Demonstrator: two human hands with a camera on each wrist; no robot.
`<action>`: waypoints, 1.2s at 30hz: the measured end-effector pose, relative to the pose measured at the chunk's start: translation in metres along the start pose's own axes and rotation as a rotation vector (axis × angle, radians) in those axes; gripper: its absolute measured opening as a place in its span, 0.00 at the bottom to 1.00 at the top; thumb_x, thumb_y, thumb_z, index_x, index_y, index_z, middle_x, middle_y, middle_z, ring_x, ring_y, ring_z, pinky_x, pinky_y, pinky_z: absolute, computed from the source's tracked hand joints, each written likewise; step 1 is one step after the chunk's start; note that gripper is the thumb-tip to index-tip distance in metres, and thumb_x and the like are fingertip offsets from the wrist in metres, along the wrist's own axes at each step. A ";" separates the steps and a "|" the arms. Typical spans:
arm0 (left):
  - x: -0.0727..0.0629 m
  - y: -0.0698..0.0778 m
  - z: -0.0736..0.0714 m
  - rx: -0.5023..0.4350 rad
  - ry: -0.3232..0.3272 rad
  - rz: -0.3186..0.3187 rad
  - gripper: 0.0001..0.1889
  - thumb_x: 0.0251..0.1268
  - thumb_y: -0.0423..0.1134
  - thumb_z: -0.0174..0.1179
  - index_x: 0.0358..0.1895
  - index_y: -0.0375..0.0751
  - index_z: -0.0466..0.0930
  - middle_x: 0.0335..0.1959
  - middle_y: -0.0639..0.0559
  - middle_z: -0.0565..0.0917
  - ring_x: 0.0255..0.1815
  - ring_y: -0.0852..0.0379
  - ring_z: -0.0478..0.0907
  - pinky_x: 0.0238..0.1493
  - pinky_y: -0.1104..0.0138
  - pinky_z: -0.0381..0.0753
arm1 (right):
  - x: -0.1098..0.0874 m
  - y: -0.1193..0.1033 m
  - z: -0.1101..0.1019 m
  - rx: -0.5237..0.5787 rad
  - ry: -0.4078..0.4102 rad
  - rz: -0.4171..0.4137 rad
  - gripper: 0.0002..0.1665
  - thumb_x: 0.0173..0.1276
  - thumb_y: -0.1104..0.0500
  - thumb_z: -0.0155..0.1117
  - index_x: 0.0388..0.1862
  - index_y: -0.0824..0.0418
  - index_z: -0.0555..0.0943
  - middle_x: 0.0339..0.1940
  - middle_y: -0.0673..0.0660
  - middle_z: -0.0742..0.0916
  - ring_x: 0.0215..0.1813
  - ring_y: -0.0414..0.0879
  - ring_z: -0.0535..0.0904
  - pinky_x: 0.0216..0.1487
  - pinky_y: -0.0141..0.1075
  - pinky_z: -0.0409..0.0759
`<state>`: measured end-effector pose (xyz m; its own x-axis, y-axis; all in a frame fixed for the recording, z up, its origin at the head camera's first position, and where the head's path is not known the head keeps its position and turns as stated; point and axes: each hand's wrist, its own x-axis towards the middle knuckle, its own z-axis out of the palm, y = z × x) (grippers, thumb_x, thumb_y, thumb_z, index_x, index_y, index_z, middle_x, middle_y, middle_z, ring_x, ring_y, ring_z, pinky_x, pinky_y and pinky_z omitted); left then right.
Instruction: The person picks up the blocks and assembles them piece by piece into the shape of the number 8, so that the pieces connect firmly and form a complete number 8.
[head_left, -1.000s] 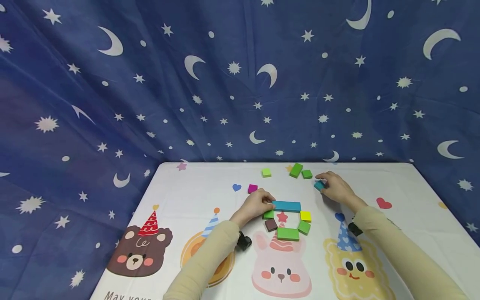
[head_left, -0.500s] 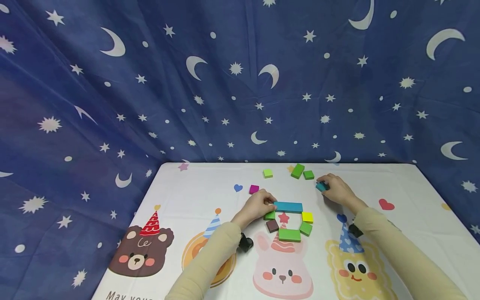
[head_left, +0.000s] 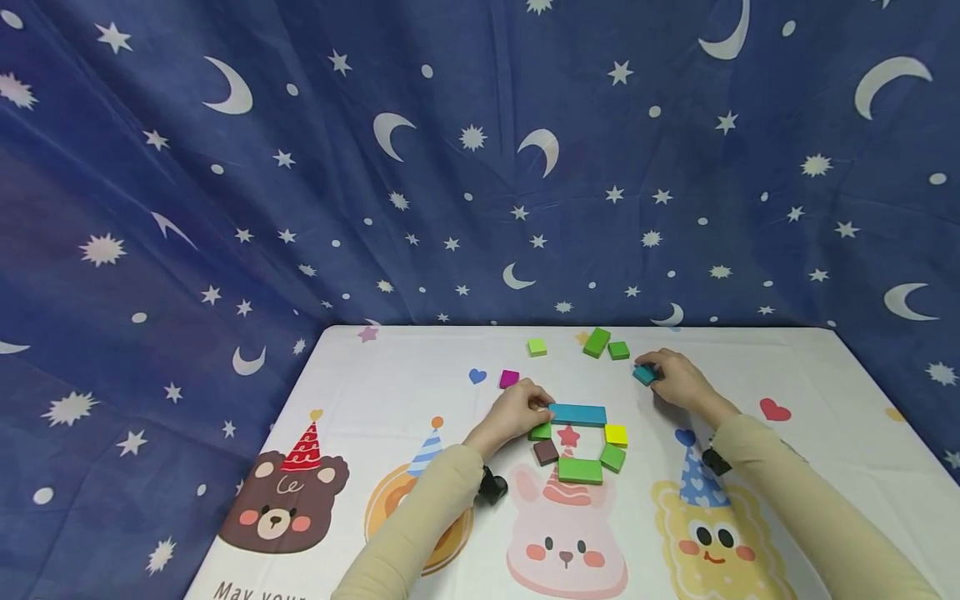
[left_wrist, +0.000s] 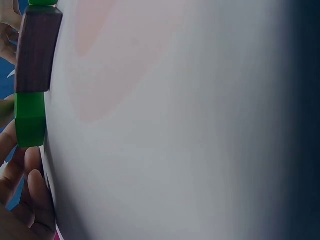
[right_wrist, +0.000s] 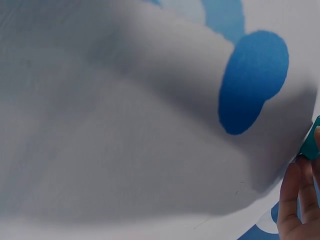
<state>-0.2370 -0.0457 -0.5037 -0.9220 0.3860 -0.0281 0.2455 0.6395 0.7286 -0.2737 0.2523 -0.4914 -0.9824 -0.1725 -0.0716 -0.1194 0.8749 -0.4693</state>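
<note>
On the white table, my left hand (head_left: 517, 410) pinches the left end of a long blue block (head_left: 577, 414) between thumb and fingers. That block forms the far side of a ring with a green block (head_left: 540, 432), a brown block (head_left: 546, 452), a long green block (head_left: 581, 471), a green block (head_left: 612, 457) and a yellow block (head_left: 616, 435). The brown block (left_wrist: 37, 50) and green block (left_wrist: 30, 120) also show in the left wrist view. To the right, my right hand (head_left: 681, 379) pinches a small teal-blue block (head_left: 643, 375) in its fingertips.
Behind the ring lie a magenta block (head_left: 509, 379), a lime block (head_left: 537, 347), a green rectangular block (head_left: 597, 342) and a small green block (head_left: 618, 351). A blue starry curtain (head_left: 480, 167) hangs at the table's far edge. Cartoon animals are printed on the tablecloth (head_left: 420, 367).
The teal-blue block has turned slightly in my right hand's fingers. My left hand stays at the long blue block's end. The whole head view has shifted a little.
</note>
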 end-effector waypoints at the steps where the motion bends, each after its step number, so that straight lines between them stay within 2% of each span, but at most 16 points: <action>1: 0.000 0.000 0.000 0.000 0.000 -0.001 0.09 0.58 0.39 0.66 0.41 0.43 0.86 0.34 0.52 0.77 0.33 0.64 0.71 0.36 0.74 0.70 | 0.000 0.000 0.000 -0.001 0.002 -0.004 0.28 0.58 0.73 0.57 0.60 0.67 0.75 0.57 0.71 0.78 0.57 0.66 0.74 0.60 0.61 0.70; 14: 0.000 0.000 0.000 0.005 0.005 -0.009 0.09 0.58 0.39 0.66 0.41 0.43 0.86 0.34 0.52 0.77 0.33 0.65 0.70 0.36 0.75 0.69 | 0.001 0.003 0.002 -0.003 0.009 -0.009 0.26 0.57 0.73 0.56 0.58 0.67 0.77 0.56 0.71 0.78 0.58 0.66 0.73 0.61 0.61 0.69; 26: 0.001 0.000 0.000 0.002 0.001 -0.011 0.09 0.58 0.39 0.66 0.42 0.43 0.86 0.34 0.53 0.77 0.33 0.64 0.70 0.36 0.75 0.69 | 0.000 0.004 0.002 0.010 0.010 -0.003 0.23 0.59 0.72 0.58 0.56 0.68 0.76 0.53 0.69 0.79 0.54 0.63 0.74 0.61 0.59 0.70; 36: 0.001 0.000 0.000 0.001 0.001 -0.012 0.09 0.58 0.39 0.66 0.42 0.43 0.86 0.34 0.53 0.76 0.33 0.64 0.70 0.36 0.75 0.68 | -0.004 0.004 0.004 0.008 0.025 -0.007 0.22 0.60 0.69 0.62 0.55 0.69 0.76 0.48 0.67 0.80 0.49 0.59 0.76 0.57 0.55 0.74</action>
<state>-0.2378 -0.0454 -0.5043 -0.9253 0.3776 -0.0357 0.2351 0.6449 0.7272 -0.2700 0.2550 -0.4966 -0.9848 -0.1670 -0.0469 -0.1248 0.8700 -0.4769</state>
